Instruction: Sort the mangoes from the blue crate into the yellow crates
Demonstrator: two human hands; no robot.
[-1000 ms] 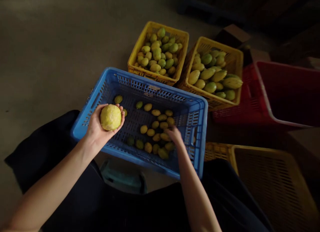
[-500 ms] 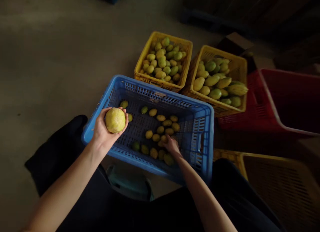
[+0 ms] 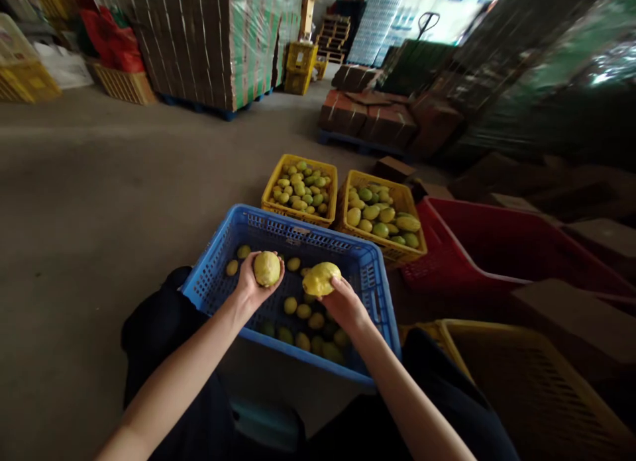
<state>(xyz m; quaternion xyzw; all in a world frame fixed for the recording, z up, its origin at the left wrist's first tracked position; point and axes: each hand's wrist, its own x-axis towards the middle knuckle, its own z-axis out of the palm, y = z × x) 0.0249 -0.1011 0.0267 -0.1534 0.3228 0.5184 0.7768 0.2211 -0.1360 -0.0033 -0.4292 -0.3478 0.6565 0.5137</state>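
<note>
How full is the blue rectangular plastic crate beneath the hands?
Only partly full: scattered yellow-green oval fruits lie low inside the blue crate, with gaps between some.

- A narrow gap separates the left hand [image 3: 254, 281] from the fruit [image 3: 318, 279] in the right hand [image 3: 348, 307].
- Loose fruits [image 3: 303, 311] sit beneath, inside the blue crate [image 3: 308, 359], whose walls bar low sideways passage.
- Yellow crates [image 3: 387, 250] hem its far side; a red crate [image 3: 427, 275] stands rightward.
- Floor [image 3: 114, 183] lies open leftward.

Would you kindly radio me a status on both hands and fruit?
Left hand: cupping a round yellow fruit. Right hand: holding an oblong yellow fruit. Both over the blue crate, nothing visible between them.
</note>
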